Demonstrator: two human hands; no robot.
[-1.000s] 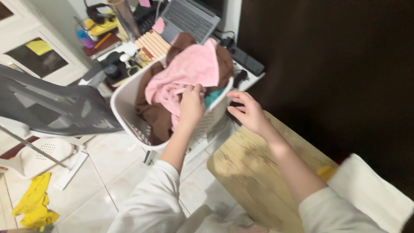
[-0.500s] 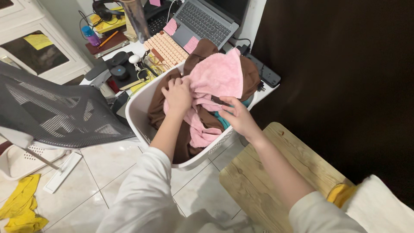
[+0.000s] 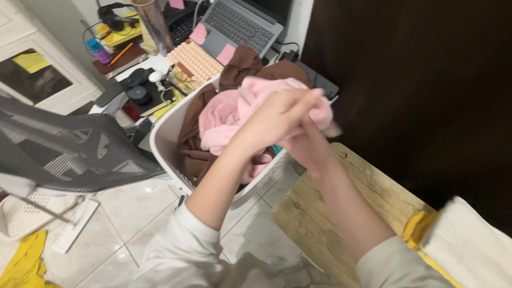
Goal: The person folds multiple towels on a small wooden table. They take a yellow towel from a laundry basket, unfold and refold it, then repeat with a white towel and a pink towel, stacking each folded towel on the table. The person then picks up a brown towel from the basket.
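Two hands are now seen closed together on one pink cloth (image 3: 250,109) at the centre of the frame; half a second earlier they were apart, each pressed into the pile. The left hand (image 3: 277,114) has been raised and its fingers are wrapped over a bunched edge of the cloth. The right hand (image 3: 306,146) sits just beneath and behind it, gripping the same fabric, though its fingers are largely hidden and blurred by motion.

Nearest the camera, white sleeves are seen at the lower edge, with a wooden stool top (image 3: 330,213) at lower right, bare on its near part, and a folded white and yellow cloth (image 3: 458,234) at its right end.

The pink cloth has been lifted: part is held above the rim of the white laundry basket (image 3: 165,146), the rest trails inside over brown garments (image 3: 192,133). Judged from this, the cloth is being drawn out and is not yet free.

Further off, upper left, a grey mesh chair (image 3: 64,149), a peach keyboard (image 3: 194,58) and a grey laptop (image 3: 240,24) are noted.
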